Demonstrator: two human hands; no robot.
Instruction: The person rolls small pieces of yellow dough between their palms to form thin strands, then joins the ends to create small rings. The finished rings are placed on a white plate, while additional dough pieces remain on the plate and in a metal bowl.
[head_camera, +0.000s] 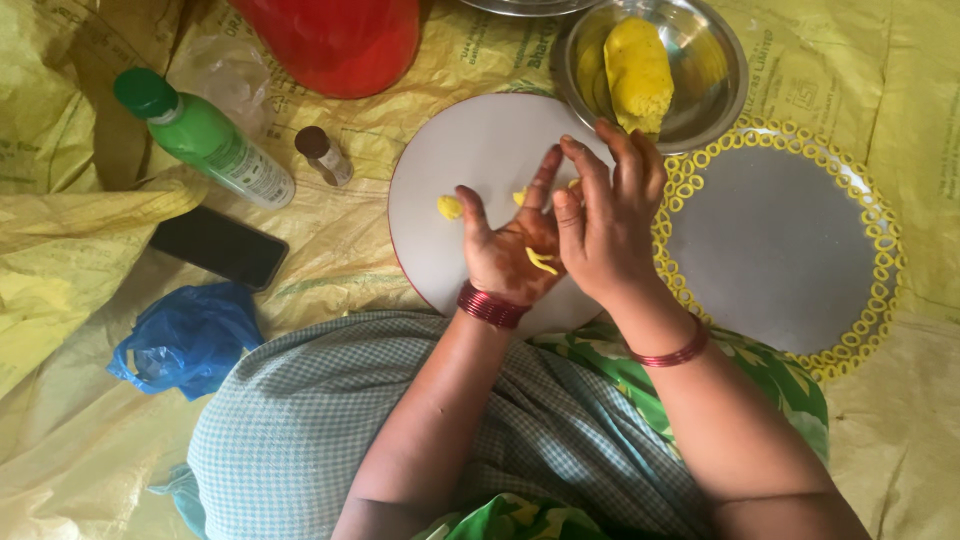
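Over white board: two hands, fingers spread flat, one dough strip between palms

bowl: shiny metal | bottle: glossy plastic | sheet: crinkled plastic

Green bottle, black phone, blue bag

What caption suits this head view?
Right hand rolls a yellow dough strip on the left hand above a white board.
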